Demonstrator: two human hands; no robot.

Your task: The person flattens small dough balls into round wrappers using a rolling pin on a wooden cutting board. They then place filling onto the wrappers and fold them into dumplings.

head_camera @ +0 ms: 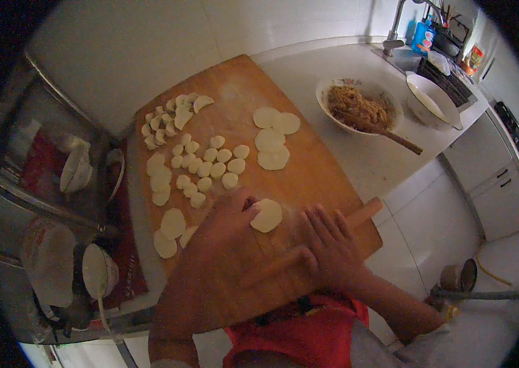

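My left hand (229,216) pinches the left edge of a round, flat dough wrapper (268,216) on a floured wooden board (314,175). My right hand (335,246) lies across a wooden rolling pin (366,213), palm on it with fingers stretched forward. The pin sits to the right of the wrapper, apart from it, and the hand hides its middle. Beyond my left hand are several small dough pieces (218,169). Rolled wrappers lie overlapping at the right (273,156) and at the left (173,224) of the board. Folded dumplings (160,124) stand in rows at the far left.
Right of the board, a bowl of minced filling (360,108) holds a wooden utensil (402,140). Behind it are a white basin (432,101), a faucet (392,43) and a blue bottle (423,36). A shelf rack (43,198) with a white bowl (98,271) stands at left.
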